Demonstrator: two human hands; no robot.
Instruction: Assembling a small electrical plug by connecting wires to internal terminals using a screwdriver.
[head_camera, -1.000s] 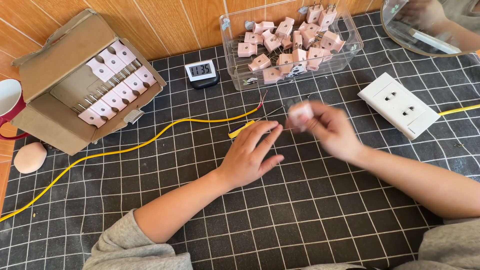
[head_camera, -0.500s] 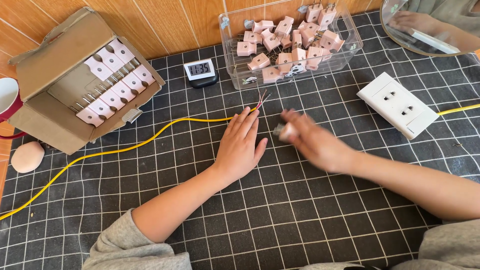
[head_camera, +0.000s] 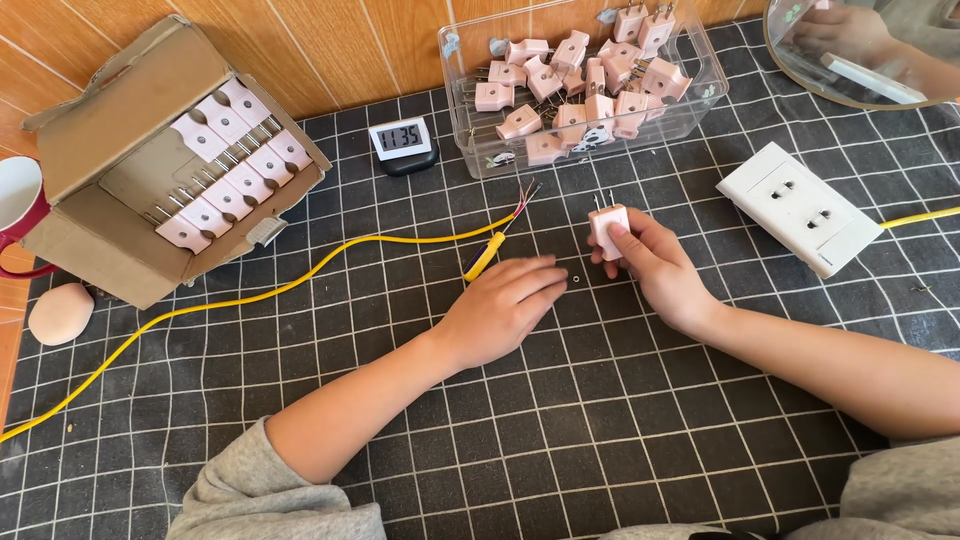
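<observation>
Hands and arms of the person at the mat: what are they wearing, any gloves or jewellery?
Both the left hand and the right hand are bare: no gloves, rings or watch show. The forearms are uncovered, with loose grey sleeves pushed up towards the elbows on both arms.

Pink plug (head_camera: 607, 228): small, boxy, pale pink, two metal prongs pointing up and away; held upright just above the worktop. Yellow cable (head_camera: 300, 281): lies slack across the worktop, stripped end showing thin coloured wires near the plug.
</observation>
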